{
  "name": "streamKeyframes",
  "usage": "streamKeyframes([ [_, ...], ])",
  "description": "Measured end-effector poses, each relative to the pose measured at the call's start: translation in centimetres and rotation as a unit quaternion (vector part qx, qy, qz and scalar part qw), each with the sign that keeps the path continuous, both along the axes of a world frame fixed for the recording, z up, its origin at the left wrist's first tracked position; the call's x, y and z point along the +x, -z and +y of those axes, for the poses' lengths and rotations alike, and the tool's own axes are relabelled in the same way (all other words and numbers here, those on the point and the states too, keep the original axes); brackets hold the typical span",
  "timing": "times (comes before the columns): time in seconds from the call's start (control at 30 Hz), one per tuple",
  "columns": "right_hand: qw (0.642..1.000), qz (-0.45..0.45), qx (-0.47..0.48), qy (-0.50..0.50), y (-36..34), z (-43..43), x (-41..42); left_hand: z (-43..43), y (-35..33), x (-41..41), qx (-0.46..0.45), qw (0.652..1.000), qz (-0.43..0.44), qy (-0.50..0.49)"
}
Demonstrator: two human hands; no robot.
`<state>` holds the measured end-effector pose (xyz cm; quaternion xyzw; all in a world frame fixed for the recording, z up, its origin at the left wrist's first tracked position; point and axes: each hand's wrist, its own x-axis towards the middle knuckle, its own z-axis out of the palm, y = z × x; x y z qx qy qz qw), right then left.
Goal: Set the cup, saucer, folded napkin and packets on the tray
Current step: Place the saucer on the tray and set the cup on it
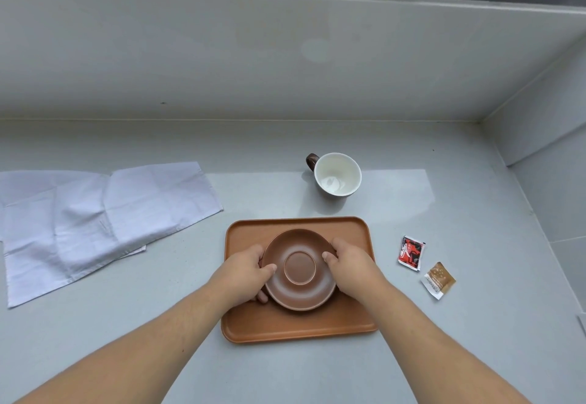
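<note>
Left hand (245,272) and right hand (348,268): each closed on an opposite rim of the brown saucer (299,268), thumbs on top. Saucer: over the middle of the wooden tray (295,324); contact with the tray cannot be told. Cup (337,175): upright, just beyond the tray's far edge. Napkin (95,213): unfolded, far left. Red packet (411,253) and brown packet (439,280): right of tray, on the grey counter (475,200).

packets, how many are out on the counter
2: a red and black packet right of the tray, and a brown and white packet just nearer and further right. None appear hidden.
</note>
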<state>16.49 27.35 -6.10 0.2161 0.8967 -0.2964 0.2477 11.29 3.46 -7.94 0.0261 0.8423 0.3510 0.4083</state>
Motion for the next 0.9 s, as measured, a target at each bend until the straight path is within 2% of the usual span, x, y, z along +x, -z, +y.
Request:
streamKeyframes([
  [0.9, 1.0, -0.022, -0.005, 0.005, 0.65, 0.08, -0.58, 0.57, -0.23, -0.36, -0.004, 1.0, -0.022, -0.006],
])
